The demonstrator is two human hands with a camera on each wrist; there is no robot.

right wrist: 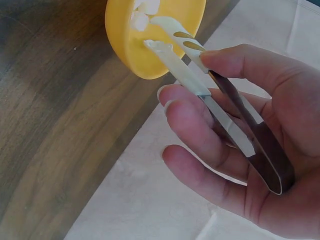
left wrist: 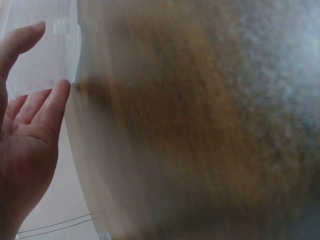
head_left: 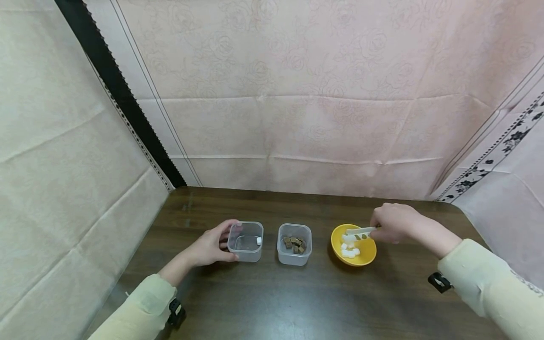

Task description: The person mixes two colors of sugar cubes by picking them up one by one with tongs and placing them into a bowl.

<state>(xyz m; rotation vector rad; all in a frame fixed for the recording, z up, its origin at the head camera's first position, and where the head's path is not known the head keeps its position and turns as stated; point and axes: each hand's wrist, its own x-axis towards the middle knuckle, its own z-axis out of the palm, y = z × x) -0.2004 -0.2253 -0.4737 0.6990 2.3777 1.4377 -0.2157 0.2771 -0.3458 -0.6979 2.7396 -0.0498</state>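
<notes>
My left hand (head_left: 212, 244) holds a clear plastic container (head_left: 248, 257) by its left side, with the thumb at the near wall and the fingers around the far side. One small white cube (head_left: 259, 241) lies inside, by the right wall. Serving tongs (right wrist: 232, 125), with a metal body and pale slotted tips, are pinched between the thumb and fingers of my right hand (head_left: 395, 223). Their tips reach into a yellow bowl (head_left: 369, 254), slightly apart, close to several white cubes (right wrist: 141, 21). In the right wrist view no cube shows between the tips.
A second clear container (head_left: 293, 259) with several brown cubes (head_left: 294, 244) stands between the held container and the bowl. All stand on a dark wooden table (head_left: 272, 297). Pale patterned cloth (head_left: 297, 118) hangs behind the table and along both sides.
</notes>
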